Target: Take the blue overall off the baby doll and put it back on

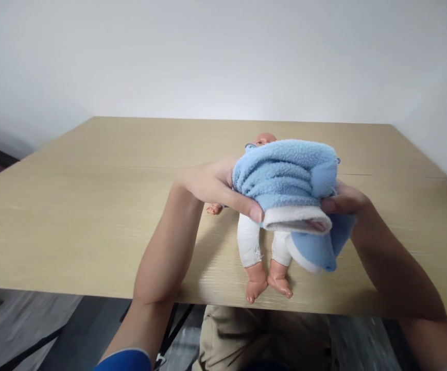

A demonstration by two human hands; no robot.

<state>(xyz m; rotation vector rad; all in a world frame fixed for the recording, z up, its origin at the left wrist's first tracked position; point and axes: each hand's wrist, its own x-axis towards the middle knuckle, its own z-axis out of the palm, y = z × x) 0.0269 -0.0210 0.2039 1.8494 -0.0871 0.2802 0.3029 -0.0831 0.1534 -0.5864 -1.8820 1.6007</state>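
Note:
A light blue fleecy doll garment (285,175) with a white-trimmed opening is bunched up between my hands, above a baby doll. My left hand (223,188) grips its left side, thumb laid near the white trim. On the other side my right hand (343,198) pinches the cloth, its fingers partly hidden behind it. A smooth blue flap with white edging hangs below. The doll (256,278) lies face up on the table, feet towards me, in white leggings (250,242). Cloth covers its torso; the top of its head and one small hand show.
The wooden table (92,216) spreads wide around the doll, its front edge close to the doll's feet. A pale wall (223,62) stands behind it. Below the front edge are my legs in khaki trousers (227,340) and dark table supports.

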